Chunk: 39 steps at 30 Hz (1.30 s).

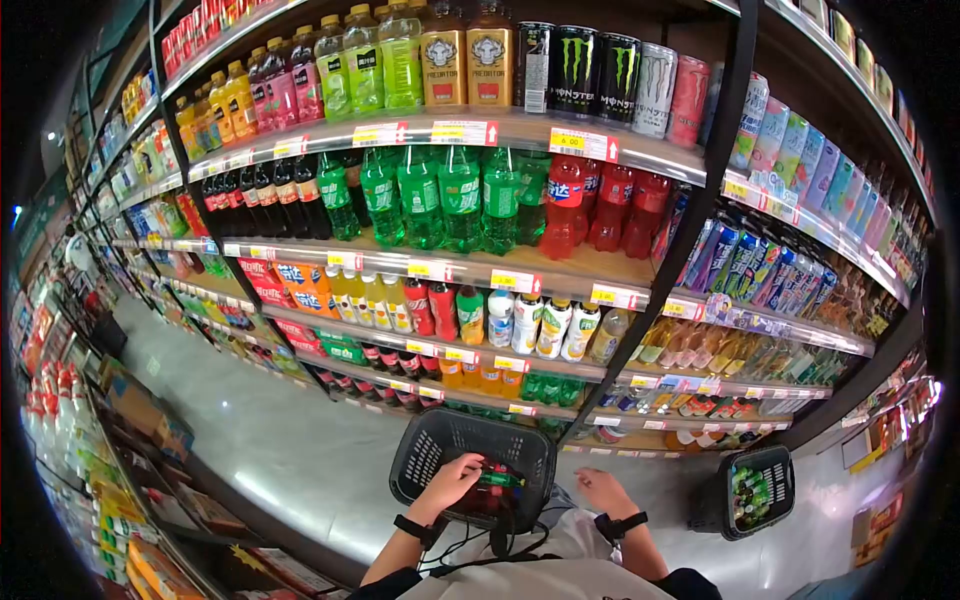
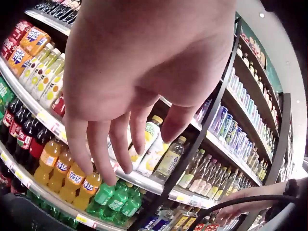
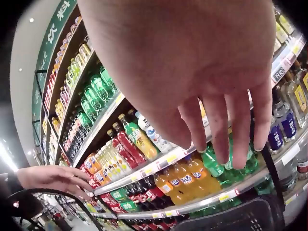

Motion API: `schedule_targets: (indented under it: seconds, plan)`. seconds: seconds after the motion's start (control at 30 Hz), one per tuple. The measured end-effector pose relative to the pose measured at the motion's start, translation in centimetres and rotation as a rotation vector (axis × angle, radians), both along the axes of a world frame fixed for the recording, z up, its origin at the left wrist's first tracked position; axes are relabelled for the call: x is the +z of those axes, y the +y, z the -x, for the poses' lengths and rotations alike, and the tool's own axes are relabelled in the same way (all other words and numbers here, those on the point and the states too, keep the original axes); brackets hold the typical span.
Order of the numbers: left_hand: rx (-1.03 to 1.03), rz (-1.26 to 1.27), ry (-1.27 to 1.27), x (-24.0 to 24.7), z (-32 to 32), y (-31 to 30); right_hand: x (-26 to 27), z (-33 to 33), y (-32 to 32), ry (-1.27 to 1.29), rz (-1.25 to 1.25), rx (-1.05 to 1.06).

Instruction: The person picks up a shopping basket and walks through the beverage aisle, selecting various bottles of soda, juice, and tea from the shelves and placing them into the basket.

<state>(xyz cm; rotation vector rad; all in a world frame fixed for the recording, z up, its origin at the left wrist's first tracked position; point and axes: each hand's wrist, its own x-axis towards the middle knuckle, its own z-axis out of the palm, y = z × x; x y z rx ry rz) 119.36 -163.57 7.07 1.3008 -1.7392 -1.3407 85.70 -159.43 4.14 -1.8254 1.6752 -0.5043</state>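
Observation:
A black shopping basket (image 1: 420,440) stands in front of the person, with bottles (image 1: 503,478) lying in it, one with a green and red look. Over the basket's near left part hangs the left hand (image 1: 455,484). In the left wrist view the left hand (image 2: 149,72) points its fingers (image 2: 96,144) loosely downward with nothing between them. To the right of the basket, apart from it, is the right hand (image 1: 605,491). Its fingers (image 3: 219,127) hang relaxed and spread in the right wrist view, holding nothing. Both wrists wear black straps.
Shelves of drinks (image 1: 430,200) rise ahead, with price tags along the edges (image 1: 425,270). A second black basket (image 1: 710,505) with green bottles stands on the floor at right. Black cables (image 1: 500,540) hang at the person's front. More stacked goods (image 1: 70,440) line the left side.

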Motion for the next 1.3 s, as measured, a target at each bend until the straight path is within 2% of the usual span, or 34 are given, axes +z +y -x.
schedule_targets:
  seconds: [0.13, 0.23, 0.27, 0.33, 0.47, 0.57, 0.7, 0.73, 0.83, 0.93, 1.1, 1.23, 1.3]
  plan:
    - [0.041, 0.025, -0.024, 1.0, -1.3, 0.4, 0.4, -1.7, -1.7, -0.016, -0.005, 0.037]
    - [0.061, 0.077, -0.045, 2.6, -1.9, 0.5, 0.5, -2.6, -4.5, 0.108, 0.206, 0.113]
    - [0.064, 0.098, -0.037, 3.2, -2.0, 0.5, 1.2, -2.8, -5.5, 0.002, 0.2, 0.102]
    - [0.063, 0.177, -0.027, 4.4, -2.1, 0.0, 5.7, -3.9, -7.9, -0.126, 0.128, 0.078]
    - [0.103, 0.192, -0.033, 6.2, -2.3, -1.1, 10.4, -5.4, -14.6, -0.159, 0.359, 0.085]
    - [0.152, 0.325, -0.006, 7.6, -2.2, -2.3, 14.1, -6.8, -19.9, -0.204, 0.517, 0.058]
    - [0.16, 0.371, -0.004, 11.0, -1.7, -4.4, 20.3, -9.4, -26.6, -0.267, 0.783, 0.04]
    - [0.151, 0.378, -0.012, 11.9, -1.4, -5.2, 21.3, -9.8, -28.3, -0.266, 0.849, 0.022]
    - [0.119, 0.392, -0.044, 14.1, -0.2, -8.7, 23.6, -12.5, -33.1, -0.375, 0.835, -0.068]
    - [0.094, 0.534, -0.037, 17.8, 1.1, -13.1, 25.7, -14.7, -34.8, -0.328, 0.867, -0.173]
    - [0.094, 0.794, -0.093, 27.6, 5.1, -21.7, 28.6, -15.5, -35.9, -0.197, 0.894, -0.269]
    - [0.242, 0.944, -0.095, 31.1, 8.5, -28.3, 30.1, -15.3, -37.2, -0.224, 1.134, -0.216]
    - [0.339, 0.949, -0.077, 31.4, 9.8, -30.7, 30.9, -15.2, -37.7, -0.344, 1.044, -0.204]
